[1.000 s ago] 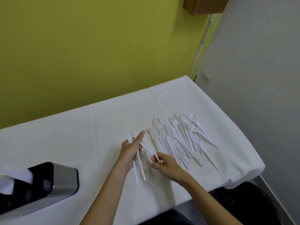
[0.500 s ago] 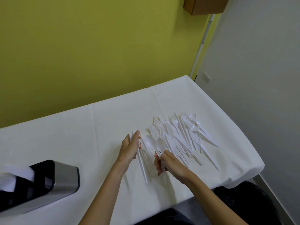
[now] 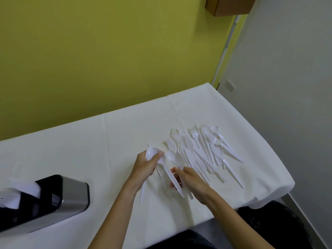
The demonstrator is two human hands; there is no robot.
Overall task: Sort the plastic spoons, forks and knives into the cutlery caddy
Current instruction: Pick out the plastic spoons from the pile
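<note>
Your white-draped worktop (image 3: 86, 155) carries the black-and-steel cutlery caddy (image 3: 73, 198); well right of it lies the white plastic cutlery heap (image 3: 203, 151). Between them your left hand (image 3: 144, 168) grips gathered white spoons (image 3: 150, 154), probably batching; your right hand (image 3: 193, 179) pinches one more spoon (image 3: 172, 158) by its handle.

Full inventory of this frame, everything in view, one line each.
cutlery pile: many forks, knives, spoons, white, on the tablecloth, right side
held spoons: a few, white, in the left hand
spoon: at least one, white, pinched by the right hand
cutlery caddy: one, black and silver, lower left, white items inside
tablecloth: one, white, covering the table
wooden box: one, brown, top edge
wall socket: one, white, grey wall at right
left hand: one, grips the held spoons
right hand: one, fingers pinch the spoon
</note>
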